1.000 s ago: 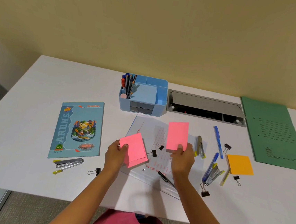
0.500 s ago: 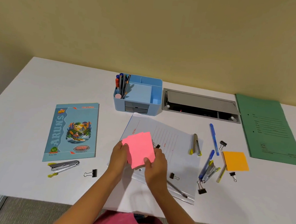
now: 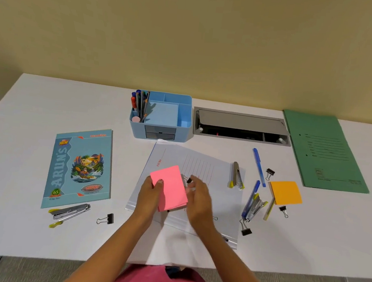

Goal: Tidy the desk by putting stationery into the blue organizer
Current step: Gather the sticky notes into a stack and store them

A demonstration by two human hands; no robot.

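Operator: Since half a second back, my right grip (image 3: 197, 198) has slid off the near edge of the pink notes (image 3: 172, 188) to their right side. The two pink piles from a second ago are one stack now.

Spotter: What has hold of the stack?

Operator: My left grip (image 3: 150, 193) does. Its thumb is pressed on top near the left edge, and its fingers are hidden underneath. The stack sits tilted over the clear folder (image 3: 203, 163), near the middle of the desk (image 3: 24, 107).

Spotter: And the right?

Operator: Its fingers are loose and spread, holding nothing. It's blurred, so I can't tell whether it touches the stack's edge. A black clip (image 3: 188, 180) lies just beside the stack's far right corner.

Spotter: Where's the organizer?

Operator: The blue organizer (image 3: 138, 130) stands at the folder's far edge, well apart from the stack. It has pens (image 3: 139, 104) upright in its left compartment. Orange notes (image 3: 285, 192) lie off to the right.
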